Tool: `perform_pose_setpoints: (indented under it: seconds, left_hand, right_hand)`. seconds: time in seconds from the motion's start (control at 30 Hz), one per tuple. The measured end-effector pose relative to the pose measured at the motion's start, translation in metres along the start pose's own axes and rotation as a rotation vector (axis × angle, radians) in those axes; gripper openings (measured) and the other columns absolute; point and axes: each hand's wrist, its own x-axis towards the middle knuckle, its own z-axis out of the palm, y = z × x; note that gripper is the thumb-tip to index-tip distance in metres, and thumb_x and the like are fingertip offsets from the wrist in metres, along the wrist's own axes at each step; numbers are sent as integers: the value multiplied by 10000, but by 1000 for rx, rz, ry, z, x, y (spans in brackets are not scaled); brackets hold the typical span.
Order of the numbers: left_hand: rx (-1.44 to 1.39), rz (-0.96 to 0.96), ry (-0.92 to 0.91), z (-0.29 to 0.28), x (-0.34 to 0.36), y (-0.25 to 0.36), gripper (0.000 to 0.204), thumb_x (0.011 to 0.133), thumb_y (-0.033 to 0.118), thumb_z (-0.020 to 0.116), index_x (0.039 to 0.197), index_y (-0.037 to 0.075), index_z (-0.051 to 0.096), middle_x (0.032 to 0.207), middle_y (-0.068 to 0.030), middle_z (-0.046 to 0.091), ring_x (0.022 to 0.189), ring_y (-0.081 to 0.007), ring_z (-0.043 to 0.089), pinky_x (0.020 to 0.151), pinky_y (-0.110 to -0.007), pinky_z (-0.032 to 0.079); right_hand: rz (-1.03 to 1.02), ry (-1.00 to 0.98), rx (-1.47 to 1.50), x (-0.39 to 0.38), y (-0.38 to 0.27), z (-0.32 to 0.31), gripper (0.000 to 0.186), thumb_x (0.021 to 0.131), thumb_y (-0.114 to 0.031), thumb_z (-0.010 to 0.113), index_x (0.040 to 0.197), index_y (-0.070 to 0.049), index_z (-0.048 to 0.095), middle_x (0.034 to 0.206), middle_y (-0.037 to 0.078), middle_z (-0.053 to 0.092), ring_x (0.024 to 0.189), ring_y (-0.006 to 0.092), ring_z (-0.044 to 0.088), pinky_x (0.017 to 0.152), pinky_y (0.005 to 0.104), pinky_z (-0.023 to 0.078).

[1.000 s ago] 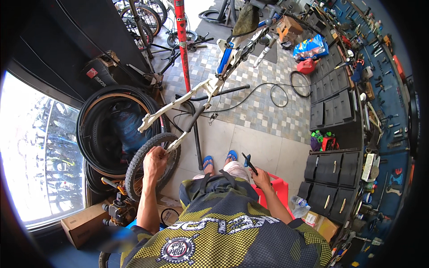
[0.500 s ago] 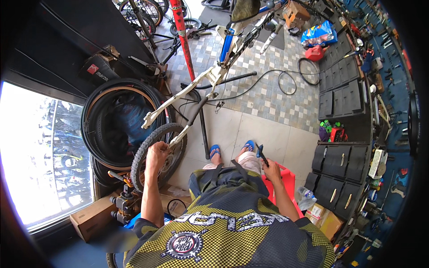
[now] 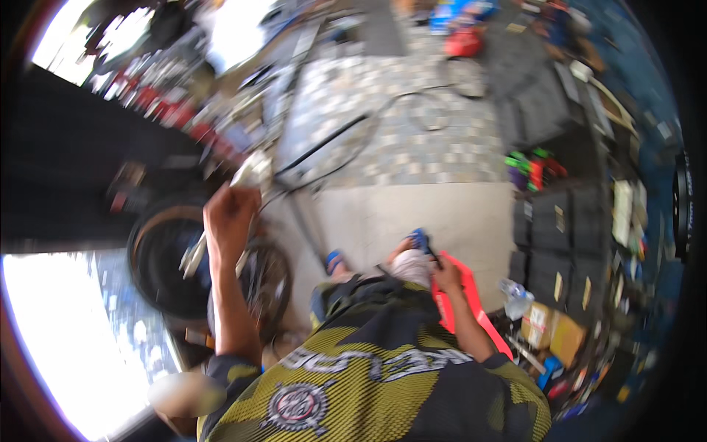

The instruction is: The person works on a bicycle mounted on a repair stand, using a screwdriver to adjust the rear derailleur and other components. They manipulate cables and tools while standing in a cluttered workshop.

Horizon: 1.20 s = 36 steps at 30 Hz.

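My left hand (image 3: 232, 210) is raised, closed on part of the white bicycle frame (image 3: 252, 171), which is smeared by motion; a pale tube shows beside my wrist. My forearm partly covers the knobby wheel (image 3: 264, 283) below it. My right hand (image 3: 447, 274) is closed on a slim black tool (image 3: 437, 259), held low beside my leg, over a red plastic stool (image 3: 479, 309). What the tool is I cannot make out in the blur.
Stacked tires (image 3: 166, 258) stand by a bright window at left. A black hose (image 3: 324, 141) and cable cross the checkered floor. Black drawers (image 3: 549, 228) and a tool wall run along the right, with a water bottle (image 3: 515, 295) and cardboard boxes (image 3: 545, 328) at their foot.
My left hand has moved up and slightly left with the white frame, which has swung or tilted. The view has shifted and blurred. My right hand still holds the black tool low.
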Motion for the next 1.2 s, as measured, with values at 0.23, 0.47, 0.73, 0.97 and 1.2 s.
perform_pose_setpoints:
  seconds: [0.23, 0.47, 0.73, 0.97, 1.2]
  left_hand:
    - [116, 443, -873, 316, -30, 144, 138, 889, 133, 797, 847, 44, 701, 730, -146, 680, 616, -272, 675, 571, -372, 512]
    - [102, 899, -1317, 469, -51, 231, 323, 975, 272, 702, 755, 35, 715, 689, -150, 662, 646, -337, 662, 614, -444, 512]
    - [467, 1062, -1491, 600, -6, 254, 425, 1004, 442, 632, 925, 49, 772, 833, -199, 728, 810, -410, 714, 723, -512, 562]
    - [593, 1000, -1611, 737, 27, 319, 397, 986, 459, 648, 1025, 90, 792, 975, -153, 770, 918, -372, 738, 831, -477, 577]
    - [108, 1333, -1579, 876, 14, 456, 255, 936, 304, 759, 1055, 79, 764, 981, -114, 756, 899, -329, 736, 773, -432, 595]
  right_hand:
    - [136, 265, 71, 7, 58, -120, 292, 969, -318, 622, 1187, -147, 715, 981, 176, 754, 920, 395, 724, 793, 503, 560]
    - [350, 670, 156, -15, 129, -208, 273, 983, -366, 616, 1055, -108, 674, 830, 199, 719, 805, 437, 709, 729, 552, 550]
    - [381, 967, 518, -25, 187, -278, 254, 1018, -353, 635, 1098, -119, 690, 839, 96, 729, 793, 267, 729, 736, 402, 553]
    - [638, 1238, 425, -19, 232, -441, 286, 1023, -357, 631, 1045, -78, 689, 862, 95, 770, 821, 282, 744, 757, 386, 557]
    - [781, 1453, 317, -55, 269, -602, 299, 1021, -354, 595, 1091, -67, 640, 875, 202, 740, 922, 425, 720, 815, 531, 543]
